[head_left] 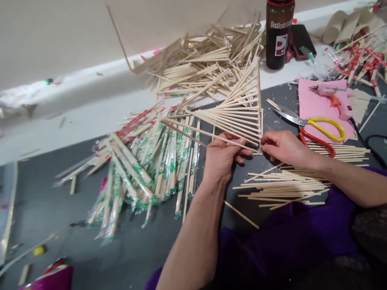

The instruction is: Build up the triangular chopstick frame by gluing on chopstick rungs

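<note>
A fan-shaped frame of wooden chopsticks point(232, 117) spreads before me, its sticks crossing in a twisted row along an upright edge. My left hand point(225, 155) is closed around its near side, thumb on top of the lowest sticks. At the near right corner, the fingertips of my right hand point(282, 147) pinch the frame; exactly which stick they grip is hidden. Below the right forearm lies a pile of loose chopsticks point(290, 187). Scissors point(302, 122) with one yellow and one red handle lie just beyond my right hand.
Paper-wrapped chopsticks point(169, 161) are heaped left of the frame. More bare chopsticks point(196, 76) pile up behind it. A dark bottle point(279, 36) and a phone point(303, 42) stand at the back. A glue gun point(335, 96) rests on pink cloth point(308, 104), its cord trailing right.
</note>
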`<state>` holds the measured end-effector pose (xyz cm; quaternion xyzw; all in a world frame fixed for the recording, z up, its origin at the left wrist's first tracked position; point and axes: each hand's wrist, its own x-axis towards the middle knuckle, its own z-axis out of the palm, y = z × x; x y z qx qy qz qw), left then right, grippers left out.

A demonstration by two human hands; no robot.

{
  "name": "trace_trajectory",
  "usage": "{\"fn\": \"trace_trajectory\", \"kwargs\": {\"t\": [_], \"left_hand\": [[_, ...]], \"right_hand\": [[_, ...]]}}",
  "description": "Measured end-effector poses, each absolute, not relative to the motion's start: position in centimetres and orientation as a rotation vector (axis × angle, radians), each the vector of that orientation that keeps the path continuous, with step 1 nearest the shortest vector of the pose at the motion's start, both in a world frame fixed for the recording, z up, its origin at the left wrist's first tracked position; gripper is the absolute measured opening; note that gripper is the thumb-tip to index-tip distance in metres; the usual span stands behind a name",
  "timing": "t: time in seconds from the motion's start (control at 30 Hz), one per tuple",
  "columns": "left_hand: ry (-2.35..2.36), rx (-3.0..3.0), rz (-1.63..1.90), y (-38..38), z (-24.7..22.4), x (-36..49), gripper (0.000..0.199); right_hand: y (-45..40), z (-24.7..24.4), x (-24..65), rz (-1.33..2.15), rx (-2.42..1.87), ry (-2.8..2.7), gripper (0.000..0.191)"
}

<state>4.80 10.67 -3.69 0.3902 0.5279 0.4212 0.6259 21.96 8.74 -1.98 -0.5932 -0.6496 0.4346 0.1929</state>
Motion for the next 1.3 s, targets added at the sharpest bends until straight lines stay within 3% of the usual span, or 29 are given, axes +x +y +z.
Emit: {"fn": "trace_trajectory", "kwargs": {"t": [0.67, 1.3], "left_hand": [[1.212, 0.92, 0.817, 11.9, -3.2, 4.4, 0.027], [1.144, 0.931, 0.804, 11.9, -3.4, 4.3, 0.025]], "right_hand": [[9.1, -2.5, 21.8, 1.183, -1.656, -1.857, 0.02], [9.1, -3.4, 21.7, 1.157, -1.603, -1.805, 0.009]]}}
